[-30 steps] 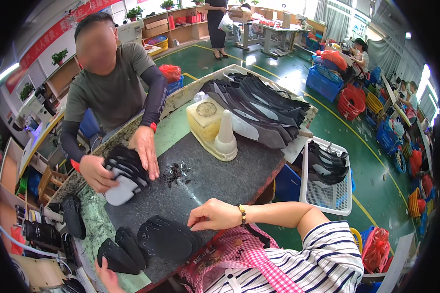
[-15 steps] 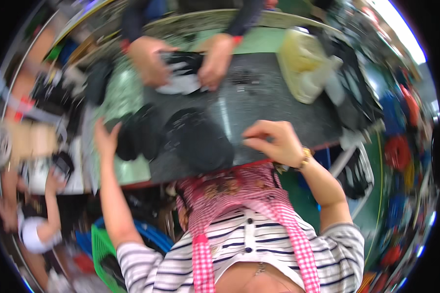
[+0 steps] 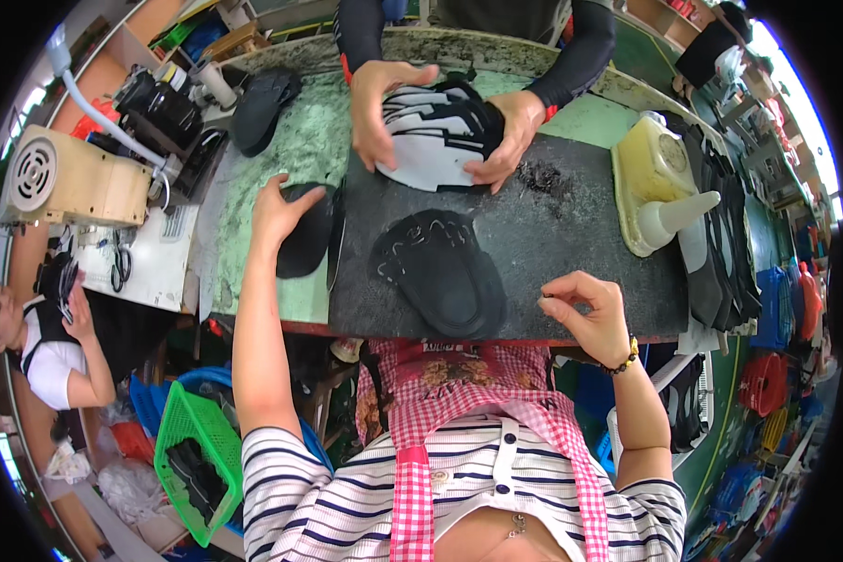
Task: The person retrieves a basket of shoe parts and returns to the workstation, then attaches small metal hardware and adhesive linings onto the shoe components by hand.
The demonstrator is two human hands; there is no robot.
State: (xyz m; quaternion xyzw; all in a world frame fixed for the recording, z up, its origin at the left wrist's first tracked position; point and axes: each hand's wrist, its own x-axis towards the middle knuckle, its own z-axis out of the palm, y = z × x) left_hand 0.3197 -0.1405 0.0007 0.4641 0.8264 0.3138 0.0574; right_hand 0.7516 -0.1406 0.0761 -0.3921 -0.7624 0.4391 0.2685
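My left hand [image 3: 276,215] rests with its thumb and fingers spread at the edge of a smooth, rounded black shoe piece [image 3: 304,234]. My right hand [image 3: 590,314] is raised over the near right of the dark work mat [image 3: 571,225], thumb and forefinger pinched together; a tiny dark thing may be at the tips, too small to name. Between my hands lies a larger black shoe piece [image 3: 440,281] with pale marks along its far edge; neither hand touches it. Across the table, a co-worker's hands [image 3: 510,140] hold a fanned stack of black and white cut pieces [image 3: 431,155].
A yellowish glue container [image 3: 651,178] with a pale nozzle stands at the right, beside dark strips [image 3: 721,244]. Another black shoe piece [image 3: 260,108] lies far left. A beige machine [image 3: 75,178] and scissors [image 3: 120,267] are further left; a green basket [image 3: 192,459] is below.
The view has shifted and sharpened. My left thumb now lies over the rounded black piece, and my right hand stays pinched. The co-worker's stack is now fanned out more visibly.
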